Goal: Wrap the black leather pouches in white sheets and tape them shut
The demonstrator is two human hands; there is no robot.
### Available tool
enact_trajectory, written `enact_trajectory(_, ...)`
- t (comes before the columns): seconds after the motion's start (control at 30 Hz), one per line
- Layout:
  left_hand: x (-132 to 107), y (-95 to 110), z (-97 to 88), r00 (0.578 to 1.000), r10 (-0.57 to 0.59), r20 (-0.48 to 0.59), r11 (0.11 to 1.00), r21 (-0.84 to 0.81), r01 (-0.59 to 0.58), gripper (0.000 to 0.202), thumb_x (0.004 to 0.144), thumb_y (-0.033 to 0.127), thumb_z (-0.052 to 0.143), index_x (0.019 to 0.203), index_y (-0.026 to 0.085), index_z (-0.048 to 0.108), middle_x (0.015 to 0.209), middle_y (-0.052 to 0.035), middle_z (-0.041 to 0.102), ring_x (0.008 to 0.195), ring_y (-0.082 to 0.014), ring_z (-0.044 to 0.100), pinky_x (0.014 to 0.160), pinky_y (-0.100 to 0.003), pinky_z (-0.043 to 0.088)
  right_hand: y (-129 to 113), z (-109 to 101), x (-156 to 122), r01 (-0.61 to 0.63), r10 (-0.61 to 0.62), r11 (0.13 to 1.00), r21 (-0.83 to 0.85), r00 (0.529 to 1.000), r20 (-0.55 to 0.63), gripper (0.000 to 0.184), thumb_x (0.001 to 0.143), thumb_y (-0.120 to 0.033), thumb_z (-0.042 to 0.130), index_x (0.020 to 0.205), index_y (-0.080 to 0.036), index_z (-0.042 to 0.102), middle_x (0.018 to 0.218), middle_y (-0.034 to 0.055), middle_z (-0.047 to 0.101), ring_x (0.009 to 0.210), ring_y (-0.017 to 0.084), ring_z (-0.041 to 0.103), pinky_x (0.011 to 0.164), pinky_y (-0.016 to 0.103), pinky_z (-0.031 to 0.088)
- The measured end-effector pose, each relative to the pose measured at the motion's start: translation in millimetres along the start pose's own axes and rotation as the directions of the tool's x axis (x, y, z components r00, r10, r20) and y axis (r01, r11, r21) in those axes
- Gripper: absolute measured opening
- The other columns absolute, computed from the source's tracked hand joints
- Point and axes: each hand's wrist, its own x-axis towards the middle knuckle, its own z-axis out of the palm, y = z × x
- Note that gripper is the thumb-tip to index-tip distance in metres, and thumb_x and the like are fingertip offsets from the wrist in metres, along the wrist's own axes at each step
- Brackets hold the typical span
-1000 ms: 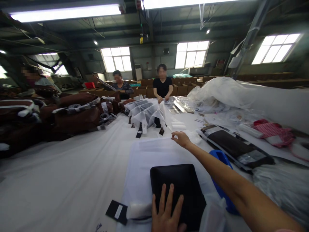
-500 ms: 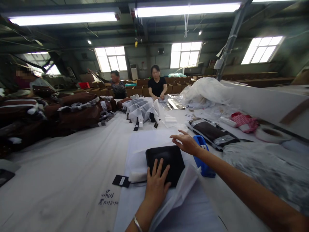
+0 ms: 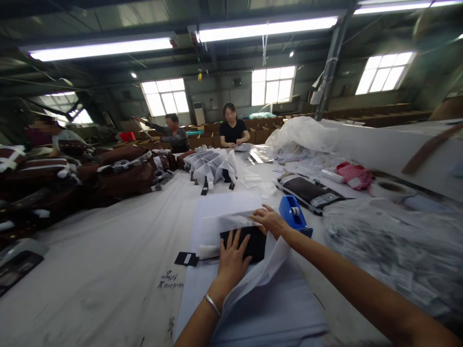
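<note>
A flat black item (image 3: 256, 245), possibly a small bag or wallet, lies on sheets of white tissue paper (image 3: 285, 303) in front of me. My left hand (image 3: 233, 253) rests on it with fingers spread, holding nothing. At its far right corner my right hand (image 3: 269, 221) has its fingers on a flap of tissue paper (image 3: 227, 221) that covers the item's far edge. Another paper edge stands raised along the near right side. A black tag (image 3: 186, 259) on a cord sticks out to the left, beside a small white roll (image 3: 209, 251).
A blue tape dispenser (image 3: 294, 214) stands just beyond my right hand. Paper-wrapped items (image 3: 213, 166) stand in a row ahead. Brown bags (image 3: 123, 168) are piled left; clear plastic bags (image 3: 390, 255) lie right. A co-worker (image 3: 233, 130) handles plastic across the table.
My right hand has come down from above the black item onto the paper. The far paper flap now covers the item's far edge. My left hand stays on it.
</note>
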Motion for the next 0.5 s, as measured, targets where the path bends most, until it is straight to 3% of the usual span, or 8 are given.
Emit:
enact_trajectory(0.1,-0.5,0.5,-0.8,1.0,0.004,-0.008,1.0,0.014,-0.004,0.068,0.088,0.04,0.057,0.149,0.038,0.027,0.161,-0.0041,0.019,0.147,-0.034,0.017,0.109,-0.064,0.029,2.2,9.6,2.7,0.062,-0.059,0.996,0.062,0.997,-0.051,0.038,0.084,-0.006,0.059,0.117,-0.023,0.066,0.12,0.0085,0.065,0.111,0.024,0.061,0.108,0.05,0.038)
enact_trajectory(0.23,-2.3,0.1,-0.3,1.0,0.012,-0.023,1.0,0.025,-0.012,0.068,0.089,0.042,0.057,0.149,0.038,0.026,0.16,-0.0053,0.021,0.144,-0.035,0.024,0.109,-0.063,0.029,4.8,17.5,-5.3,0.073,-0.058,0.991,0.114,0.99,-0.127,0.031,0.089,-0.007,0.053,0.11,-0.025,0.069,0.108,0.0038,0.072,0.097,0.018,0.068,0.104,0.041,0.046)
enact_trajectory(0.4,-5.1,2.4,-2.0,1.0,-0.005,-0.016,1.0,0.014,0.006,0.068,0.089,0.043,0.057,0.15,0.037,0.025,0.147,-0.01,0.044,0.132,-0.0329,0.042,0.107,-0.058,0.033,-2.2,11.9,-32.4,0.146,-0.109,0.974,0.171,0.972,-0.208,0.032,0.094,-0.012,0.049,0.117,-0.028,0.066,0.113,0.002,0.07,0.1,0.016,0.067,0.102,0.037,0.049)
enact_trajectory(0.5,-8.0,4.7,-3.9,1.0,-0.005,-0.02,1.0,0.001,0.005,0.067,0.089,0.041,0.058,0.149,0.037,0.028,0.142,-0.0099,0.049,0.128,-0.032,0.046,0.104,-0.055,0.037,-8.0,9.4,-44.6,0.171,-0.115,0.966,0.196,0.956,-0.269,0.034,0.095,-0.011,0.047,0.121,-0.025,0.064,0.116,0.0044,0.069,0.104,0.017,0.066,0.101,0.04,0.051)
